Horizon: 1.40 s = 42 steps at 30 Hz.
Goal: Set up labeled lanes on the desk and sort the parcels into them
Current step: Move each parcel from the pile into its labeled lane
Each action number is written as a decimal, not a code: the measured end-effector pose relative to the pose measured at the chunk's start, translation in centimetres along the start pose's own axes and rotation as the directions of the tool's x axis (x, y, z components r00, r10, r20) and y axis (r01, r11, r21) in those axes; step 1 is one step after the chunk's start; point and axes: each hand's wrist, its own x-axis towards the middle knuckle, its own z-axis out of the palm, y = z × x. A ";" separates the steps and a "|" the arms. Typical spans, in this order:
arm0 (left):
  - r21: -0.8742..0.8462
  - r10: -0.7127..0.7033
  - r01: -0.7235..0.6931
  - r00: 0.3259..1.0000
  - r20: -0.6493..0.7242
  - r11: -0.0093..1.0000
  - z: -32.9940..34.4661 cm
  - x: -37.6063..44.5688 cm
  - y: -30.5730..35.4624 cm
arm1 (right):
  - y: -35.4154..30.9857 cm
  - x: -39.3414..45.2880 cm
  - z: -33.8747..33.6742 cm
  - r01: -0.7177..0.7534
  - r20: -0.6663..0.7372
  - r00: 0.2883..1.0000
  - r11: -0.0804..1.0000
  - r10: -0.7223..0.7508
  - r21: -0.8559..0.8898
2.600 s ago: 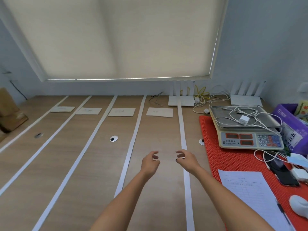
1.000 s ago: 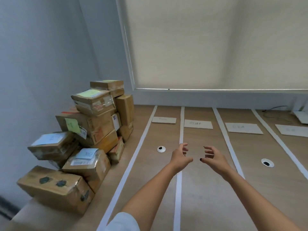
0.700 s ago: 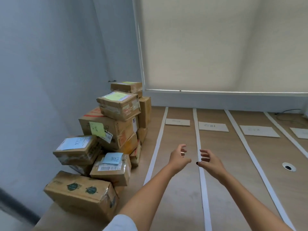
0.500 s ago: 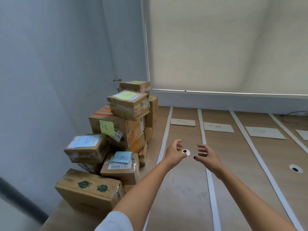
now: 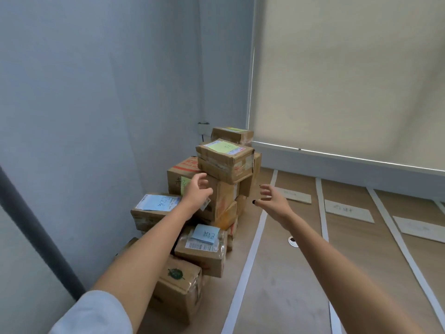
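Cardboard parcels, taped, boxy and sticky-noted, pile on the wooden tabletop left of white tape lanes. Left hand and right hand reach toward the pile, fingers spread, holding nothing.

We've turned left; both hands, left and right, now reach open toward the parcel stack at the desk's left edge.
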 end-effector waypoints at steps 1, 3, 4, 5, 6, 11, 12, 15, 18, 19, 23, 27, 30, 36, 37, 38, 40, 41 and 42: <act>0.002 0.004 -0.004 0.999 -0.033 1.000 -0.8 0.8 0.2 | -0.8 0.6 0.3 0.016 0.005 1.000 1.000 -0.016 -0.008; -0.009 0.016 -0.017 0.997 -0.073 1.000 -1.7 2.5 0.7 | -2.2 1.9 0.8 0.054 0.002 0.999 0.998 -0.054 -0.020; -0.019 0.021 -0.022 0.997 -0.079 1.000 -2.0 3.3 0.9 | -2.8 2.5 0.9 0.075 -0.004 0.997 0.997 -0.075 -0.023; -0.025 0.025 -0.027 0.996 -0.083 0.999 -2.2 4.2 1.0 | -3.2 3.2 1.1 0.090 -0.014 0.996 0.996 -0.091 -0.024; -0.020 0.028 -0.030 0.996 -0.088 0.999 -2.4 5.0 1.2 | -3.5 3.9 1.1 0.100 -0.029 0.995 0.995 -0.100 -0.021; -0.030 -0.008 0.005 0.995 -0.103 1.000 -3.0 9.3 1.5 | -4.0 7.1 1.6 0.123 -0.083 0.989 0.992 -0.124 -0.016; -0.024 -0.027 0.024 0.994 -0.105 0.999 -3.0 10.1 1.5 | -3.9 7.7 1.9 0.128 -0.089 0.988 0.992 -0.129 -0.021; -0.021 -0.072 0.070 0.992 -0.104 0.997 -2.7 12.3 1.4 | -3.6 9.0 2.5 0.134 -0.084 0.987 0.991 -0.134 -0.005; -0.115 -0.115 0.107 0.992 -0.059 0.988 -1.6 13.5 1.6 | -2.6 9.7 3.4 0.139 -0.012 0.990 0.990 -0.139 0.016; -0.153 -0.128 0.120 0.991 -0.043 0.981 -1.0 13.6 1.7 | -2.1 9.7 3.8 0.138 0.006 0.990 0.990 -0.138 0.017; -0.233 -0.116 0.101 0.992 -0.052 0.967 1.2 13.6 2.5 | -1.2 9.5 3.9 0.137 -0.035 0.990 0.989 -0.135 0.060; -0.302 -0.071 0.064 0.997 -0.012 0.951 2.7 13.1 4.2 | -1.8 8.4 0.7 0.204 -0.112 0.974 0.976 -0.195 0.076; -0.318 -0.068 0.079 0.997 0.047 0.945 4.6 11.9 5.4 | -2.2 7.1 -2.4 0.249 -0.136 0.962 0.964 -0.236 0.094; -0.212 -0.028 0.051 0.994 0.110 0.976 10.2 7.9 5.9 | -0.6 4.3 -7.4 0.078 -0.162 0.986 0.983 -0.051 0.169; -0.196 -0.030 0.053 0.993 0.118 0.979 11.1 7.3 5.8 | -0.1 3.7 -8.0 0.051 -0.177 0.984 0.980 -0.016 0.193; -0.187 -0.034 0.060 0.990 0.137 0.980 11.9 6.6 5.5 | 0.4 3.0 -8.6 0.027 -0.197 0.980 0.980 0.012 0.195; -0.173 -0.034 0.068 0.980 0.196 0.983 13.4 5.2 4.8 | 1.7 1.4 -9.5 -0.012 -0.238 0.970 0.984 0.055 0.179; -0.164 -0.033 0.074 0.971 0.235 0.984 14.1 4.4 4.4 | 2.4 0.5 -9.8 -0.026 -0.255 0.964 0.983 0.073 0.184; -0.158 -0.038 0.085 0.960 0.276 0.984 14.9 3.6 3.8 | 3.3 -0.3 -10.0 -0.036 -0.267 0.960 0.980 0.089 0.197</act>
